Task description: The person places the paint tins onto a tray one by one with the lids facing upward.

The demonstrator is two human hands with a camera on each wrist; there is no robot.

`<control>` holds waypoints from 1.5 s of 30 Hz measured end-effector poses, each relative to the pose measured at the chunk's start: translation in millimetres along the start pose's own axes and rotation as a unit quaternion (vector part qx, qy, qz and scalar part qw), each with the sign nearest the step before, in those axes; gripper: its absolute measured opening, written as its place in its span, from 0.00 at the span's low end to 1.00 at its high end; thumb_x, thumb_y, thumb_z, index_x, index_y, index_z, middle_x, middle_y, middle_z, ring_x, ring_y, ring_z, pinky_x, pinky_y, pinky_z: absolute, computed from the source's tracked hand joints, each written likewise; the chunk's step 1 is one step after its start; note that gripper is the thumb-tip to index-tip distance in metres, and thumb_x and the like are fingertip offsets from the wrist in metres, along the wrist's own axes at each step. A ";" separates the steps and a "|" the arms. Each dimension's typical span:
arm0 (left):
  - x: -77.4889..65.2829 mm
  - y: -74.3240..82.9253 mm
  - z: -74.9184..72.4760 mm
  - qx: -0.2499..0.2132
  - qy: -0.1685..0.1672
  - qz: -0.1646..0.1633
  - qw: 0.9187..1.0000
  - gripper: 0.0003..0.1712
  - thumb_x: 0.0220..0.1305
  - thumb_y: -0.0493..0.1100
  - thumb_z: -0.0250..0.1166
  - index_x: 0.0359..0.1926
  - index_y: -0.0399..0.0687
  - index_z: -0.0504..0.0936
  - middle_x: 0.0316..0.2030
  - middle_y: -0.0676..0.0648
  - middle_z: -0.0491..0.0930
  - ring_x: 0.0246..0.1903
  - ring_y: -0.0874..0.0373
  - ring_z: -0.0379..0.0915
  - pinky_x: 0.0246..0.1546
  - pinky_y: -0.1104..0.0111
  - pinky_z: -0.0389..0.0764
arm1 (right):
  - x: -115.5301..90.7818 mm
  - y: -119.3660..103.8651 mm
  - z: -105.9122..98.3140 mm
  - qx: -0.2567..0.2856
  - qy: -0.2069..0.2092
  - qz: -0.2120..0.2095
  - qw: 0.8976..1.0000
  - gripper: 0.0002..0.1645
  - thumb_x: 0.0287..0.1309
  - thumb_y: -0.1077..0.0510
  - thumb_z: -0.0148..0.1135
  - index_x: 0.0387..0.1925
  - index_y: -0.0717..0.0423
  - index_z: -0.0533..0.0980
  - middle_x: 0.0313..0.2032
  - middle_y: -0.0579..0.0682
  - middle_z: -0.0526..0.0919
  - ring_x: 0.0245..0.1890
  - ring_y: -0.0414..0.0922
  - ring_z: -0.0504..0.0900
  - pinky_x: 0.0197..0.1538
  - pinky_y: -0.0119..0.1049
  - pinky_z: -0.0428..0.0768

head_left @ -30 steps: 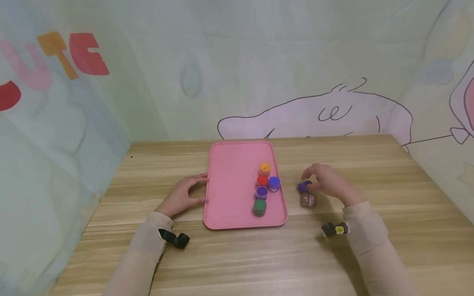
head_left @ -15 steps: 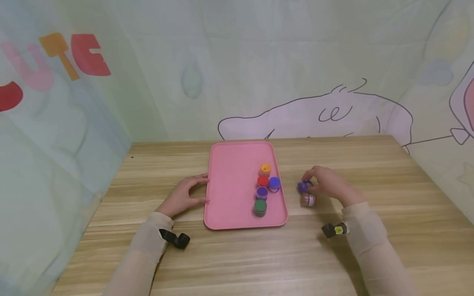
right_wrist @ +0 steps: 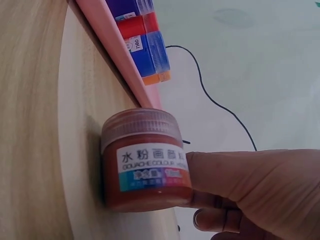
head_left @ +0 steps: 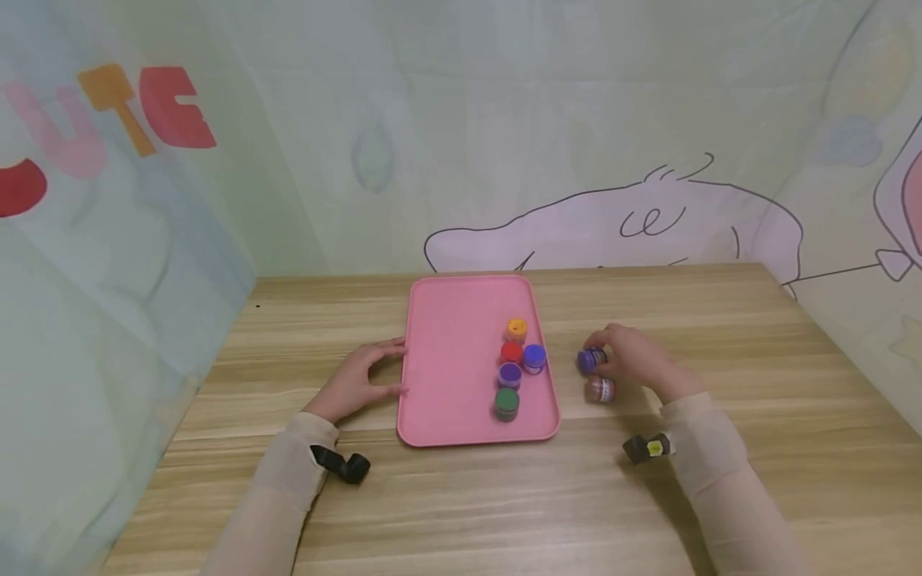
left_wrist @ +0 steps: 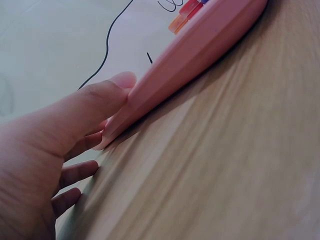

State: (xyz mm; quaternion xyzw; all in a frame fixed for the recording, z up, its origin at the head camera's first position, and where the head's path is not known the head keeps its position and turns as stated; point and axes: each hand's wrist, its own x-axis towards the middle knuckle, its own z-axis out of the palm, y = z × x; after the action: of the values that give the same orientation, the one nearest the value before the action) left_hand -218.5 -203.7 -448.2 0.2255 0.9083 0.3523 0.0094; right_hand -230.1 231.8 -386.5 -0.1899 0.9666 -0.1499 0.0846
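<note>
My right hand (head_left: pixel 637 360) pinches a dark purple gouache paint jar (head_left: pixel 590 361) between thumb and fingers, its lid facing the tray. Just nearer to me a brown paint jar (head_left: pixel 600 390) lies on its side; in the right wrist view this brown jar (right_wrist: pixel 145 165), with a printed label, blocks sight of the purple one. Left of them is a pink tray (head_left: pixel 454 320). My left hand (head_left: pixel 351 382) touches the tray's left rim with spread thumb and fingers. In the left wrist view the thumb (left_wrist: pixel 112 90) rests against the rim.
Standing toward the tray's right side are an orange jar (head_left: pixel 516 330), a red jar (head_left: pixel 511 352), a blue jar (head_left: pixel 534 359), a purple jar (head_left: pixel 509 376) and a green jar (head_left: pixel 507 404). A printed cloth (head_left: pixel 346 160) hangs behind the wooden table (head_left: pixel 461 504).
My right fingers have come together on the dark purple jar, which has shifted slightly up and left in the head view. The left hand and the tray have kept their places.
</note>
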 end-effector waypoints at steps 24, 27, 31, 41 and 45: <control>-0.7 -0.1 -0.8 0.003 0.003 0.005 1.000 0.38 0.52 0.58 0.72 0.63 0.51 0.74 0.69 0.49 0.66 0.69 0.45 0.60 0.70 0.48 0.61 | 1.7 2.4 4.2 0.036 0.041 0.009 0.999 0.16 0.53 0.55 0.68 0.42 0.60 0.77 0.39 0.54 0.84 0.41 0.51 0.82 0.49 0.50 0.82; -0.8 0.3 -0.8 0.006 0.004 0.004 1.000 0.38 0.52 0.58 0.72 0.63 0.51 0.74 0.69 0.49 0.66 0.69 0.45 0.60 0.70 0.48 0.61 | 1.5 1.8 4.5 0.037 0.055 -0.003 0.998 0.17 0.54 0.56 0.68 0.43 0.60 0.77 0.40 0.55 0.84 0.42 0.52 0.82 0.49 0.51 0.81; -0.2 1.5 -0.7 0.009 0.000 0.001 1.000 0.38 0.53 0.58 0.72 0.63 0.51 0.74 0.70 0.49 0.65 0.69 0.45 0.59 0.70 0.48 0.60 | 1.7 1.1 4.8 0.042 0.077 -0.017 0.996 0.17 0.53 0.56 0.67 0.43 0.61 0.77 0.41 0.57 0.83 0.42 0.53 0.82 0.49 0.51 0.81; -2.0 2.4 -1.2 0.003 -0.001 -0.006 1.000 0.37 0.53 0.56 0.72 0.63 0.51 0.74 0.70 0.49 0.65 0.69 0.45 0.59 0.71 0.48 0.60 | 1.0 -7.0 0.2 0.063 0.075 0.001 0.995 0.21 0.54 0.52 0.67 0.46 0.60 0.76 0.44 0.56 0.82 0.35 0.47 0.76 0.35 0.33 0.75; -2.5 2.2 -1.4 0.002 0.001 -0.005 1.000 0.38 0.53 0.56 0.72 0.63 0.50 0.74 0.69 0.48 0.66 0.69 0.45 0.59 0.71 0.49 0.60 | -0.3 -10.0 1.1 0.071 0.070 0.006 0.995 0.23 0.54 0.51 0.67 0.47 0.60 0.76 0.43 0.56 0.82 0.34 0.47 0.76 0.34 0.33 0.75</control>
State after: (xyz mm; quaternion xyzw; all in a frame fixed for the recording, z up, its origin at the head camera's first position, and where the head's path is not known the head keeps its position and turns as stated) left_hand -215.7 -204.2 -446.1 0.2204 0.9103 0.3503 0.0100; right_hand -226.2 222.8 -384.3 -0.1665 0.9583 -0.2303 0.0310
